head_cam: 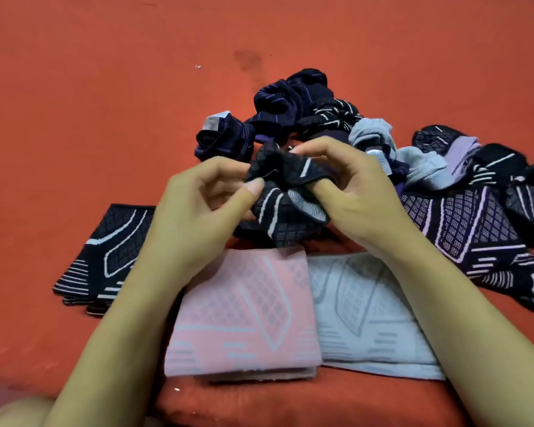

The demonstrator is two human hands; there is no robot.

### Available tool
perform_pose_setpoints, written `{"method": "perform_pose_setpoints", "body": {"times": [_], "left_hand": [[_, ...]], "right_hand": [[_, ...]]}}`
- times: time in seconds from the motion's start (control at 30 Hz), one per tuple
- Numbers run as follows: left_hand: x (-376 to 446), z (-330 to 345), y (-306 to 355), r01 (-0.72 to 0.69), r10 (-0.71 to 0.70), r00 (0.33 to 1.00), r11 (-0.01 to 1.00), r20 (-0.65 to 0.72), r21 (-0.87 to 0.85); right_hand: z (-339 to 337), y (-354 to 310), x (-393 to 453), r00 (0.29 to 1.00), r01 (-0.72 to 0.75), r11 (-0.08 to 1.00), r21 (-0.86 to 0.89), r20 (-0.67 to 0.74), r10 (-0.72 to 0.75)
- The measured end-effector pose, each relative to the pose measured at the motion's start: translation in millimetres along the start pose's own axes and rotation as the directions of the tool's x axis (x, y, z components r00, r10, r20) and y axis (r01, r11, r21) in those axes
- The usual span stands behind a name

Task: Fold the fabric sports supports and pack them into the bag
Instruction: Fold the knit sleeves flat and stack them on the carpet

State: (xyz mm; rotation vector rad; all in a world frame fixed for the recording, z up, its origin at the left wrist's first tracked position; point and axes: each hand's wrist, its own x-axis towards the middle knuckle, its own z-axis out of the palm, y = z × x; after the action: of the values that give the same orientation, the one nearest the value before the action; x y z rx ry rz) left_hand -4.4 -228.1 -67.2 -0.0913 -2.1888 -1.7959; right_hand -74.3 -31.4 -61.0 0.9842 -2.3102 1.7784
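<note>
Both hands are working a crumpled black support open above the folded stack.

The left hand (198, 201) and right hand (349, 192) are pinching the black support (284, 195) between curled fingers; it is risking springing back bunched, or dragging across the pink folded support (244, 306) just beneath. No bag is showing. No writing is legible.

Seemingly a home: red carpeted floor (105, 87) under loose knitwear.

Matt knitted black support (285, 195) with raised grid; red cloth surface (105, 118) slightly fuzzy.
</note>
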Motion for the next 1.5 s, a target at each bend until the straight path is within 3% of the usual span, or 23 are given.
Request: {"method": "perform_pose_setpoints", "body": {"times": [0.07, 0.13, 0.23, 0.4, 0.53, 0.6, 0.67, 0.7, 0.8, 0.87, 0.93, 1.07, 1.17, 1.27, 1.37, 1.5], "left_hand": [[2, -5, 2, 0.07, -0.07, 0.998, 0.974, 0.008, -0.216], [2, -12, 5, 0.169, -0.121, 0.983, 0.895, 0.14, -0.413], [2, -17, 11, 0.281, -0.135, 0.946, 0.798, 0.296, -0.534], [-1, -11, 8, 0.245, -0.181, 0.964, 0.893, 0.197, -0.378], [-3, -5, 4, 0.087, -0.063, 0.985, 0.985, 0.159, -0.146], [-2, -5, 0, -0.045, 0.036, 0.987, 0.998, 0.155, 0.051], [-2, -8, -3, -0.143, 0.108, 0.978, 0.969, 0.176, 0.202], [-2, -9, -4, -0.164, 0.121, 0.974, 0.961, 0.194, 0.222], [-3, -9, -4, -0.131, 0.076, 0.976, 0.954, 0.205, 0.271], [-3, -9, -5, -0.137, 0.085, 0.982, 0.934, 0.168, 0.33], [-2, -7, -5, -0.19, 0.153, 0.98, 0.897, 0.125, 0.399], [-1, -8, -2, -0.252, 0.267, 0.963, 0.887, 0.013, 0.386], [-2, -7, 1, -0.218, 0.264, 0.957, 0.927, -0.117, 0.305], [-1, -5, 1, -0.176, 0.238, 0.93, 0.957, -0.28, 0.23], [1, -7, -3, -0.157, 0.206, 0.932, 0.971, -0.3, 0.18], [1, -6, -4, -0.159, 0.191, 0.968, 0.969, -0.161, 0.191]], "right_hand": [[0, 3, 1, 0.999, -0.028, 0.999, -0.031, -0.028, 0.027], [3, 5, 2, 0.999, -0.047, 0.998, -0.046, -0.021, 0.047], [6, 8, 0, 1.0, -0.022, 0.995, -0.102, 0.015, 0.024], [5, 8, -3, 0.997, 0.074, 0.984, -0.162, -0.017, -0.078], [3, 5, -3, 0.992, 0.124, 0.968, -0.219, 0.006, -0.126], [5, 7, -3, 0.987, 0.151, 0.963, -0.223, -0.019, -0.159], [6, 4, -2, 0.993, 0.086, 0.995, -0.059, -0.082, -0.091], [5, 0, -2, 0.995, 0.018, 0.994, 0.106, -0.103, -0.007], [-2, -7, -1, 0.971, -0.159, 0.801, 0.577, -0.053, 0.231], [-6, -9, -2, 0.964, -0.212, 0.719, 0.662, 0.022, 0.264], [-8, -8, -3, 0.954, -0.269, 0.703, 0.658, 0.08, 0.289], [-13, -3, 2, 0.904, -0.391, 0.659, 0.642, 0.134, 0.407], [-20, 1, 5, 0.86, -0.484, 0.591, 0.645, 0.225, 0.459], [-25, 3, 3, 0.822, -0.57, 0.656, 0.494, 0.334, 0.462], [-20, 2, -2, 0.858, -0.505, 0.735, 0.452, 0.352, 0.373], [-17, -1, 0, 0.952, -0.304, 0.736, 0.604, 0.173, 0.252]]}}
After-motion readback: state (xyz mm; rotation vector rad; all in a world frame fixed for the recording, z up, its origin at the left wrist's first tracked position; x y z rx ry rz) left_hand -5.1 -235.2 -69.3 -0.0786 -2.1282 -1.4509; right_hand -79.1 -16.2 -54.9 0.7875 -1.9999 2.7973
